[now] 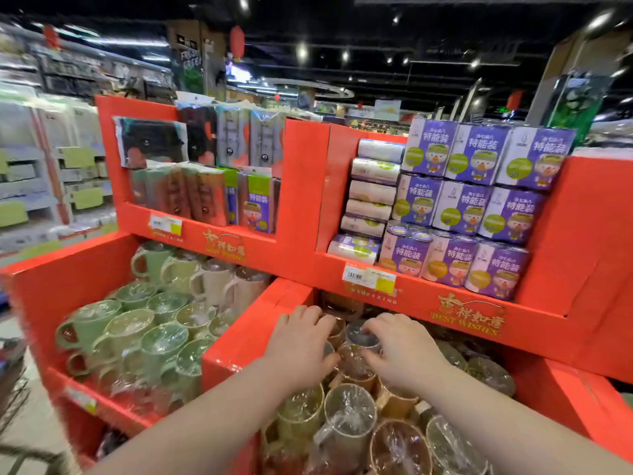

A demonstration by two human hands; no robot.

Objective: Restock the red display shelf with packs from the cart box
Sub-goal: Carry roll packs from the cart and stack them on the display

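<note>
Wrapped mug pack [361, 334]: sits at the rear of the lower right bin of the red display shelf [301, 186], just below the front lip of the tier above.

Left hand [301, 341]: fingers curled down over the pack's left side, thumb underneath toward the front. Right hand [400, 351]: fingertips bent and pinching the grey top at its right rim. The glare on the film hides whether one mug or two sit under the wrap.

Step, as judged: placing. The pack is being seated among the brown wrapped mugs [349, 409] that fill this bin. The cart box is not in view.

Next move, as judged: press the pack level with its neighbours, let go with both hands, and draw back toward the cart for another. It needs a straight lift out, not a sideways sweep.

Edges and room:
- The red divider wall [253, 323] runs just beside the left wrist, with the green mugs [137, 337] beyond it.
- The upper tier's lip, carrying a price tag [370, 277], hangs close over the knuckles, so there is little headroom at the back.
- The purple packs [459, 207] are stacked above, well clear of the hands.
- The bin looks nearly full. Open room lies only toward the person.
</note>
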